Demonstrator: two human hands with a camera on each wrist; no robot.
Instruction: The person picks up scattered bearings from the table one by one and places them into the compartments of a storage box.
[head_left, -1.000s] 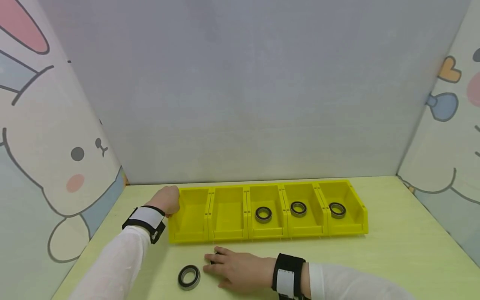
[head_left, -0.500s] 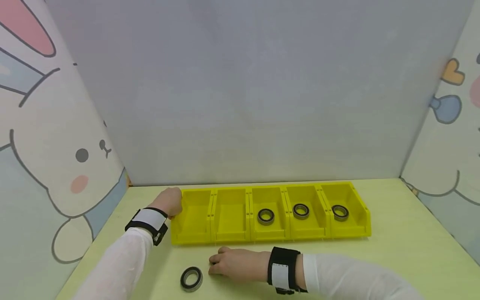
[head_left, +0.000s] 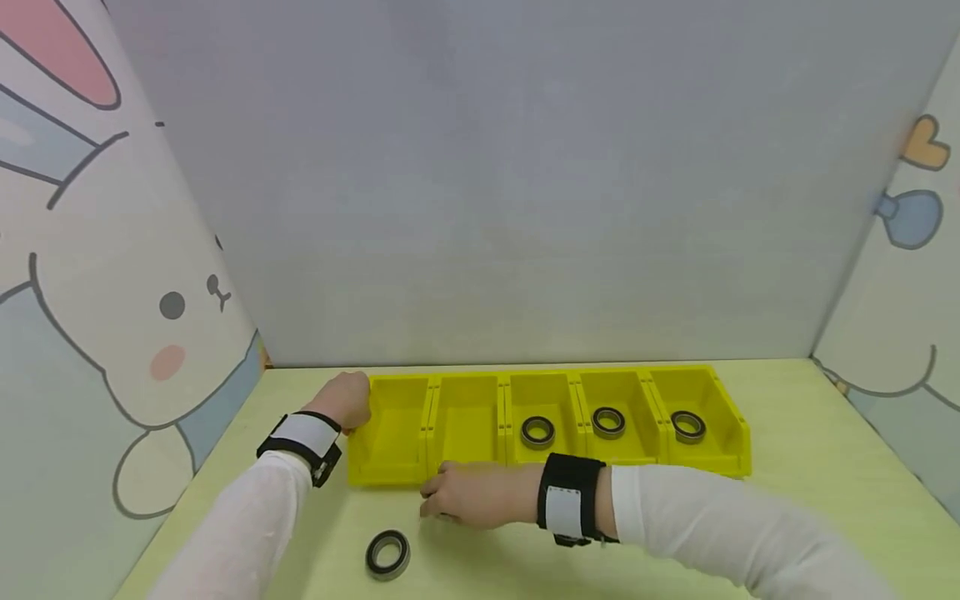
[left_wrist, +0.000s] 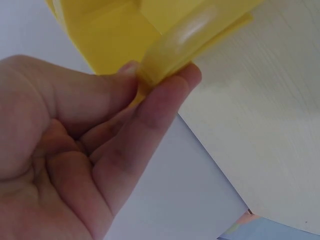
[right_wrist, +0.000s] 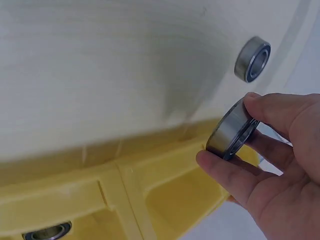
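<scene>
With thumb and fingers, my left hand (head_left: 343, 402) pinches the side wall at the left end of the yellow bin row (head_left: 390, 477); the left wrist view shows the yellow wall (left_wrist: 175, 45) between the fingertips. My right hand (head_left: 480, 493) holds a ball bearing (right_wrist: 232, 129) between thumb and fingers, raised off the table just before the bin row's front edge. From the head view that bearing is almost wholly hidden by the hand. Another ball bearing (head_left: 387, 554) lies flat on the table, left of and nearer than the right hand.
Single bearings lie in the three right-hand bins: a middle one (head_left: 537, 432), one beside it (head_left: 608, 422) and one at the right end (head_left: 687, 427). The two left bins hold nothing. A grey back wall (head_left: 525, 208) and printed side panels enclose the table (head_left: 810, 433).
My right hand has closed its fingers on the bearing, lifted it off the table and moved toward the bins. My left hand keeps its grip on the bin wall.
</scene>
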